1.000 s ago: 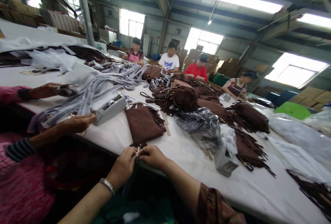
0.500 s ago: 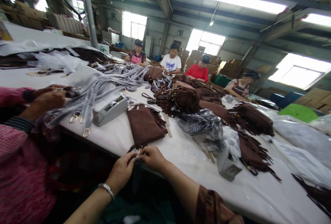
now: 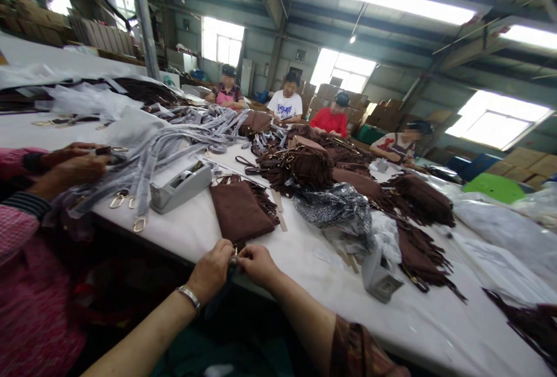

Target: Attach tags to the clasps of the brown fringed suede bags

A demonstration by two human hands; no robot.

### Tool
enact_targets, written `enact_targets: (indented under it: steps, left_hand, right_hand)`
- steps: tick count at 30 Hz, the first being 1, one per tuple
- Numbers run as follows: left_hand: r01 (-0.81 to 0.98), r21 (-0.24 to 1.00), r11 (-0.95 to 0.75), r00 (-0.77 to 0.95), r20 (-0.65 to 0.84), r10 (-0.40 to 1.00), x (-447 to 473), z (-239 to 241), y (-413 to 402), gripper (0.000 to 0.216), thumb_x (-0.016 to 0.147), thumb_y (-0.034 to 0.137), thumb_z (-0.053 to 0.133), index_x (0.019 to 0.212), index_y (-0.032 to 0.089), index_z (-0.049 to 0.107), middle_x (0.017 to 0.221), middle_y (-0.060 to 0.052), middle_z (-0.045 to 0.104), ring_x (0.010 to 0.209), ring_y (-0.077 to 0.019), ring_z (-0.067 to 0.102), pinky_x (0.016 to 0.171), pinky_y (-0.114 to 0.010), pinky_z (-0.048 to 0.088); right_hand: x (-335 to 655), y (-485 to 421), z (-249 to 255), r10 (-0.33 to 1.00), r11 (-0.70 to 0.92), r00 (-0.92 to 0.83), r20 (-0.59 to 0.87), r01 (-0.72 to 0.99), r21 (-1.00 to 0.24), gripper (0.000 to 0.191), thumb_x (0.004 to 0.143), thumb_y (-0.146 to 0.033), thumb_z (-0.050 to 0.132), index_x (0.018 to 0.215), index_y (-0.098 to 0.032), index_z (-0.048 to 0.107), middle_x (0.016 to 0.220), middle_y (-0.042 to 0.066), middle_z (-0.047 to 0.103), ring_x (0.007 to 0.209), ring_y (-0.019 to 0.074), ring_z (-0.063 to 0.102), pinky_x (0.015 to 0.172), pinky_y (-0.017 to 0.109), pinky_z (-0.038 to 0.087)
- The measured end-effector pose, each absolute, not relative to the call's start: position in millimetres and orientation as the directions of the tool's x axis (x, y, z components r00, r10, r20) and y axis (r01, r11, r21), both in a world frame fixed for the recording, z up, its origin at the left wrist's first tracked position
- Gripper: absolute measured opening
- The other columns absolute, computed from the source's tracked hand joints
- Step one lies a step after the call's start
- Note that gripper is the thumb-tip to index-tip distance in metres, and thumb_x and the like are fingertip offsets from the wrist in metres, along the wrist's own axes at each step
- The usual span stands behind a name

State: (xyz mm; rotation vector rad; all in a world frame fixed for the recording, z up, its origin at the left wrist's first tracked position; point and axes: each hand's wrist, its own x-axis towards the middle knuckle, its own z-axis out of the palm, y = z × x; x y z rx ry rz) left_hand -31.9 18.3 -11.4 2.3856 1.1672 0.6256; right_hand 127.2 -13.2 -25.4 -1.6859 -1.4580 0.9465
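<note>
Our left hand (image 3: pixel 212 269) and right hand (image 3: pixel 257 264) meet fingertip to fingertip at the near edge of the bench (image 3: pixel 304 290). The left is pinched on the top of a dark strap (image 3: pixel 221 301). The right is pinched on a small gold clasp (image 3: pixel 235 251) at the near corner of the brown pouch (image 3: pixel 241 210). The pouch lies flat with that corner turned toward us, which we judge keeps the hardware in reach without lifting the pouch. The strap hangs below the bench edge, probably so the fingers carry only its end. A dispenser (image 3: pixel 180 187) sits just left of the pouch. At far left a co-worker's hands (image 3: pixel 73 162) close over something small by the grey straps (image 3: pixel 174 145). Our fingertips cover where strap and clasp join, so we cannot tell whether they are linked. The strap's lower end is lost in the dark under the bench, and both our forearms are cut off by the frame.
</note>
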Motion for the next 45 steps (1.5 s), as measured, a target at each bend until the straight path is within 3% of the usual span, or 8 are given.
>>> enact_targets:
  steps: [7,20,25,28,31,35,42,45]
  left_hand:
    - [0.602,0.587,-0.541,0.53,0.213,0.821,-27,-13,27,0.023,0.091,0.019,0.035,0.08,0.021,0.055,0.087,-0.007,0.058,0.085,-0.0215,0.058,0.083,-0.036,0.046]
    - [0.652,0.581,-0.488,0.472,0.192,0.86,-24,-13,25,0.023,0.091,0.023,0.037,0.077,0.021,0.055,0.088,-0.008,0.058,0.082,-0.0201,0.058,0.078,-0.032,0.044]
    - [0.623,0.752,-0.216,0.242,0.077,0.967,-35,-18,-5,0.025,0.089,0.041,0.044,0.088,0.021,0.058,0.084,-0.006,0.066,0.082,-0.0235,0.063,0.076,-0.034,0.045]
    - [0.479,0.875,-0.064,0.265,-0.074,0.961,-45,-29,-26,0.032,0.084,0.05,0.053,0.09,0.02,0.062,0.088,-0.006,0.07,0.087,-0.0247,0.065,0.08,-0.034,0.047]
    - [0.248,0.944,0.216,0.366,-0.298,0.881,-48,-39,-39,0.041,0.077,0.055,0.062,0.093,0.018,0.064,0.09,-0.007,0.071,0.091,-0.0255,0.066,0.08,-0.034,0.049]
    - [0.031,0.838,0.545,0.519,-0.479,0.708,-42,-41,-45,0.044,0.075,0.054,0.069,0.099,0.017,0.062,0.088,-0.005,0.07,0.087,-0.0211,0.066,0.076,-0.032,0.05]
    - [-0.2,0.692,0.693,0.497,-0.538,0.681,-40,-23,-49,0.032,0.077,0.038,0.074,0.093,0.016,0.058,0.075,0.0,0.061,0.061,-0.01,0.058,0.057,-0.024,0.052]
    - [-0.236,0.593,0.77,0.486,-0.614,0.622,-45,-6,-46,0.021,0.088,0.035,0.061,0.088,0.017,0.051,0.068,0.004,0.052,0.043,-0.0021,0.042,0.039,-0.013,0.035]
  right_hand:
    - [125,-9,-24,0.979,-0.122,0.204,-0.016,0.52,-0.846,0.004,0.073,-0.017,0.067,0.071,-0.019,0.069,0.066,-0.001,0.066,0.066,0.0136,0.058,0.062,0.023,0.042]
    - [125,-2,-16,0.974,-0.218,0.122,-0.193,0.247,-0.944,0.007,0.074,-0.011,0.061,0.069,-0.016,0.061,0.051,-0.006,0.055,0.047,0.0099,0.052,0.048,0.019,0.04]
    - [122,1,-25,0.961,-0.274,0.096,-0.259,0.21,-0.939,0.008,0.078,-0.012,0.057,0.073,-0.017,0.058,0.047,-0.007,0.052,0.038,0.0101,0.05,0.04,0.019,0.037]
    - [122,3,-32,0.979,-0.198,0.109,-0.173,0.291,-0.936,0.006,0.078,-0.015,0.058,0.073,-0.017,0.059,0.049,-0.007,0.052,0.042,0.0099,0.051,0.043,0.018,0.038]
    - [122,4,-33,0.991,-0.097,0.128,-0.049,0.401,-0.911,0.006,0.077,-0.017,0.06,0.071,-0.017,0.062,0.057,-0.004,0.058,0.052,0.01,0.054,0.052,0.019,0.041]
    - [123,3,-27,0.988,-0.082,0.155,-0.014,0.443,-0.893,0.006,0.075,-0.017,0.063,0.069,-0.016,0.064,0.063,-0.002,0.063,0.061,0.011,0.056,0.059,0.02,0.042]
    - [123,2,-26,0.959,-0.245,0.184,-0.215,0.154,-0.957,0.007,0.075,-0.022,0.061,0.07,-0.017,0.058,0.047,-0.006,0.052,0.041,0.0095,0.046,0.042,0.02,0.036]
    - [120,1,-24,0.963,-0.167,0.225,-0.149,0.064,-0.984,0.013,0.069,-0.024,0.067,0.066,-0.017,0.056,0.046,-0.007,0.052,0.041,0.0087,0.047,0.042,0.019,0.035]
